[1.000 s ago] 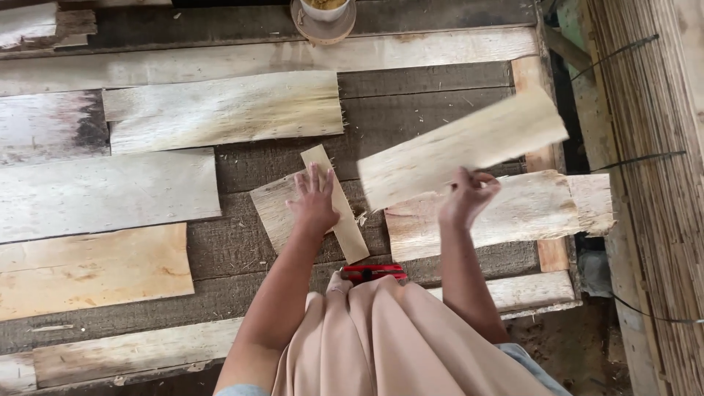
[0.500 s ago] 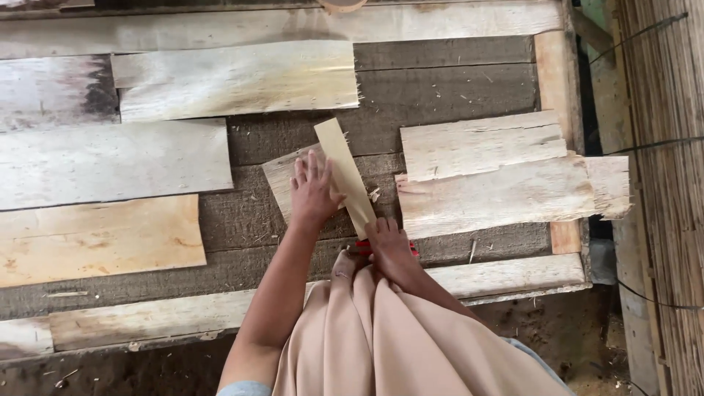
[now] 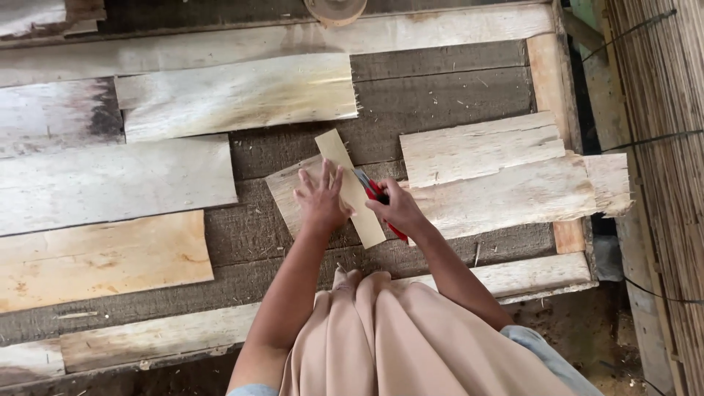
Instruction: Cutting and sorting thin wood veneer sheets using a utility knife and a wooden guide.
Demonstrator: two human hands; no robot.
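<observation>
Left hand flat, fingers spread, pinning narrow wood strip on thin sheet | strip axis runs far-left to near-right | right hand clamped on red-handled cutter, blade at strip's right edge, just beside left fingertips

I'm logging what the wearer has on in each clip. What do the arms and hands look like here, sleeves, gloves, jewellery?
Both arms are bare from the elbows down. The left hand and right hand wear no gloves, and no rings, watch or bracelets show. A light blue sleeve edge shows near the upper right arm.
</observation>
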